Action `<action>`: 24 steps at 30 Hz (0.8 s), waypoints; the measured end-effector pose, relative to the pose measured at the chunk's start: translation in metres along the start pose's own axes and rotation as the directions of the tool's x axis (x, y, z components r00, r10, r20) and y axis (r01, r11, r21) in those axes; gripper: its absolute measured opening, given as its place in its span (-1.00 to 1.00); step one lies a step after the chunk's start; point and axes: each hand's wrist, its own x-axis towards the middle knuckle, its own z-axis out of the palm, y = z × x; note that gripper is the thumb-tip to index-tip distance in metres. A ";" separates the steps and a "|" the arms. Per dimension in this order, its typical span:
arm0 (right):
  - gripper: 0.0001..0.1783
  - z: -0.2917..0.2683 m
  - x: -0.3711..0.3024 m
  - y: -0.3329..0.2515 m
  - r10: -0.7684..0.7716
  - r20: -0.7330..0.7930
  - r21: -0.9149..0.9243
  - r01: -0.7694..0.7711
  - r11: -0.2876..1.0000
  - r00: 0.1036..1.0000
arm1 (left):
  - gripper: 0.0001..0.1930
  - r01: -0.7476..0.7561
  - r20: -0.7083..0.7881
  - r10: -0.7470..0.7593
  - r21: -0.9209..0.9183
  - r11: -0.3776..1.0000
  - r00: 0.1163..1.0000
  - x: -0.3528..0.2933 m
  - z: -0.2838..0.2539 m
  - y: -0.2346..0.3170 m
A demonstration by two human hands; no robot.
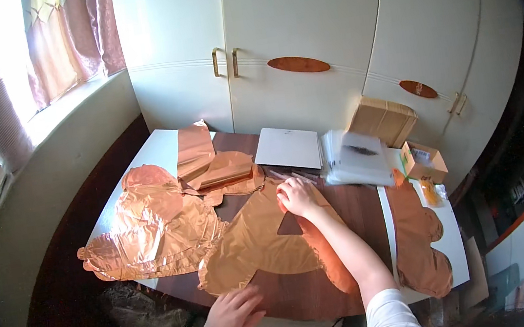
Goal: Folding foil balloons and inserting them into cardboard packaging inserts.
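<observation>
A flat copper-coloured foil balloon (259, 243) with a small triangular hole lies across the middle of the table. Its right-hand strip shows a more orange face. At its far end my right hand (296, 196) has its fingers curled down on the foil, gripping it. My left hand (232, 314) rests by the table's front edge, close to the balloon's near left corner, with its fingers loosely stretched and nothing in them. To the left lies a crinkled, shiny heap of more foil balloons (158, 227). On the right is another flat foil balloon (417, 235) with a lobed edge.
Behind the balloons are a white flat sheet or box (286, 148), a stack of clear plastic sleeves (357, 157), a brown cardboard box (381, 121) and a small open carton (424, 162). A yellow packet (433, 192) lies near the carton. White cabinets (302, 19) stand behind the table.
</observation>
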 end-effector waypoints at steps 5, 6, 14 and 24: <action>-0.71 -0.004 -0.003 0.007 0.091 0.070 -0.040 -0.089 0.995 0.993 | -0.29 0.036 0.127 -0.075 0.286 0.958 0.989 0.063 0.045 -0.027; -0.71 -0.004 -0.003 0.008 0.092 0.067 -0.041 -0.090 0.995 0.993 | -0.29 0.033 0.128 -0.072 0.287 0.957 0.989 0.061 0.048 -0.026; -0.57 -0.017 0.005 0.015 0.216 0.149 -0.179 -0.189 0.966 0.965 | -0.23 0.004 0.258 -0.081 0.284 0.959 0.963 0.020 0.035 0.005; -0.68 -0.109 -0.072 0.013 0.109 -0.078 0.186 -0.093 0.978 0.991 | -0.24 -0.066 0.301 -0.015 0.258 0.964 0.954 0.025 0.033 0.006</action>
